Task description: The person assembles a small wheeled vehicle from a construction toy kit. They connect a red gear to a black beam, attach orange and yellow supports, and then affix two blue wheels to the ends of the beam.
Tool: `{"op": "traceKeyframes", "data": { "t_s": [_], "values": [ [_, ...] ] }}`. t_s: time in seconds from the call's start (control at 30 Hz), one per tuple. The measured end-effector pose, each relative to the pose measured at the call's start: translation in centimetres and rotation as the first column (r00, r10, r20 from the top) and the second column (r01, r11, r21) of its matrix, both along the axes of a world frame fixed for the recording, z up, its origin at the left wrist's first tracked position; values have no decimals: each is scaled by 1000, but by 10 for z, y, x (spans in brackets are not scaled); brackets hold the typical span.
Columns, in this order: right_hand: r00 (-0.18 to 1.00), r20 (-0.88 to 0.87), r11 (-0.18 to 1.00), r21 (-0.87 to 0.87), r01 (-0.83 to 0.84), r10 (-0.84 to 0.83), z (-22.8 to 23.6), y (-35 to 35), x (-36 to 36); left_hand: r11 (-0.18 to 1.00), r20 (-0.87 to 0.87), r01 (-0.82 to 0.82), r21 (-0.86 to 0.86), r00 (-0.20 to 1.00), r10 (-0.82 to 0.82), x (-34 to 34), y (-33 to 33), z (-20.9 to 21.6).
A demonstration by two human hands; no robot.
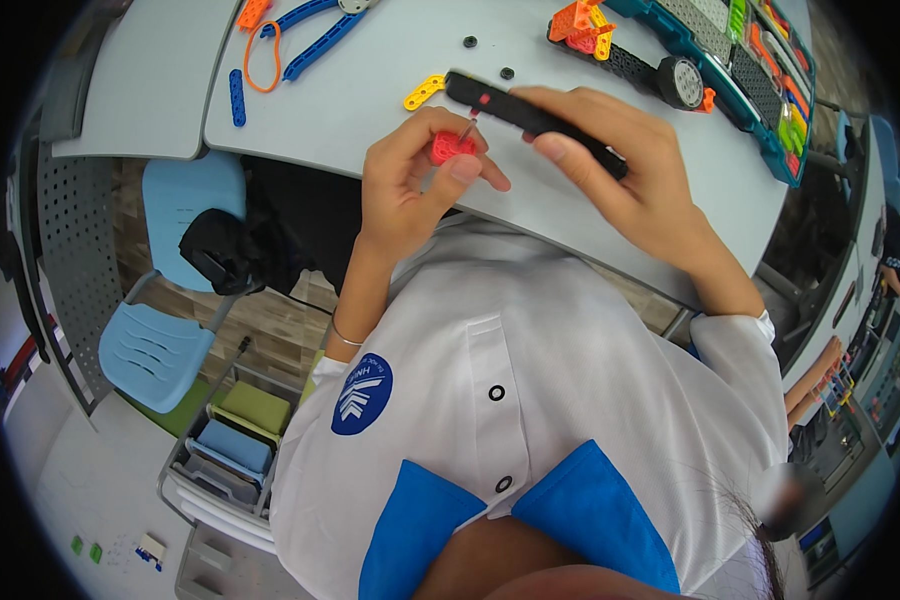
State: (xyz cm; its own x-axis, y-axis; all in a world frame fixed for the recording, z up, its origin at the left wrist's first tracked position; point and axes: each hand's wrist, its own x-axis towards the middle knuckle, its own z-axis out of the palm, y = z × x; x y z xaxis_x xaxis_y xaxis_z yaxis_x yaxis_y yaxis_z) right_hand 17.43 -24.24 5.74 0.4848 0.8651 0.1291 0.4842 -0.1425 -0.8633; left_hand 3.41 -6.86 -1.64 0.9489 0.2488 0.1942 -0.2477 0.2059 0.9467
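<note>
In the head view, the bar point(510, 112), black and long, is in the right hand point(635, 165) above the table point(370, 65); its long axis slants from upper left down to lower right, one end pointing up and left toward the yellow strip point(425, 93), the other ending under the right palm side. The right grip is narrow, closed about the bar, fingers along its far edge and thumb against its near edge. Small red bits show on the bar toward its upper-left end. The left hand point(398, 185) pinches the red piece point(447, 150) between thumb and index finger, near the table's front edge, with the other fingers partly spread. From the red piece a thin grey pin point(467, 130) rises, tilted up and slightly right, its tip at the bar's underside; whether the two are joined cannot be told. The pin's axis runs steeply across that of the bar. Beyond the hands, two small black wheels point(470, 42) lie apart on the table. At left are a blue strip point(237, 98), an orange band point(263, 58) and blue-handled pliers point(315, 50); at right, a wheeled model point(625, 62) stands beside the teal tray point(782, 165) of parts.
</note>
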Motion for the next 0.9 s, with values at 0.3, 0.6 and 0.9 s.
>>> {"op": "traceKeyframes", "data": {
  "t_s": [0.3,0.6,0.9],
  "values": [
    [904,-421,997,-67,50,-74,0,-4,12,966,-118,-176,191,973,200,9,-6,9],
    [871,-488,994,-106,9,-60,-1,-1,13,417,-3,-171,893,923,384,6,-1,13],
    [886,-459,992,-128,17,-74,-5,0,12,555,70,-355,752,881,469,4,-1,17]
  ]
}}
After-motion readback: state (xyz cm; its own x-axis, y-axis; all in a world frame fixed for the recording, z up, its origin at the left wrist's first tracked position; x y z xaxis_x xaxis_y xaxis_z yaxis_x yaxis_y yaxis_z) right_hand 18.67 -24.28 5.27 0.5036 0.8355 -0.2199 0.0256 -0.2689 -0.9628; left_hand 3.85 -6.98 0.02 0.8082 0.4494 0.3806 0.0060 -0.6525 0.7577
